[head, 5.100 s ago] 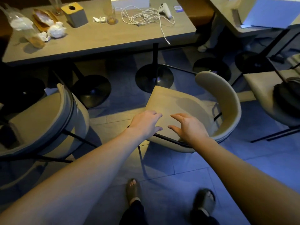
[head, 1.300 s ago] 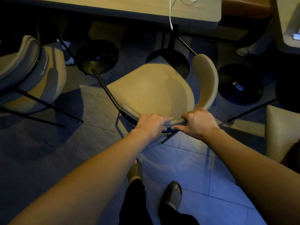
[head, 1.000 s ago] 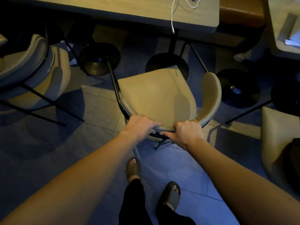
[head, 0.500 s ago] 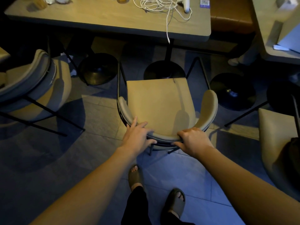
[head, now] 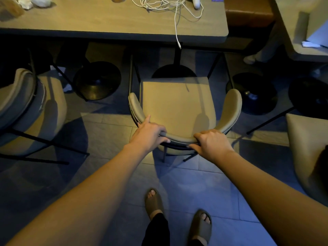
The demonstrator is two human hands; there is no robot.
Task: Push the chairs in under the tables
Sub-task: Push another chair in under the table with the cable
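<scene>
A beige chair [head: 177, 103] with a curved backrest and black metal legs stands square to the long wooden table [head: 106, 20], its seat front near the table's edge. My left hand [head: 149, 134] grips the backrest's left part, index finger stretched along the rim. My right hand [head: 210, 143] is closed around the backrest's right part. The chair's front legs reach under the tabletop beside a round black pedestal base [head: 174, 72].
A second beige chair [head: 26, 110] stands at left, turned away from the table. A third chair [head: 307, 148] sits at the right edge. Black round bases [head: 97, 80] [head: 253, 93] are on the tiled floor. A white cable [head: 175, 8] hangs off the table. My sandalled feet [head: 154, 203] stand behind the chair.
The chair has been turned from angled to square with the table and moved closer to it. Both hands shifted from the seat edge onto the backrest.
</scene>
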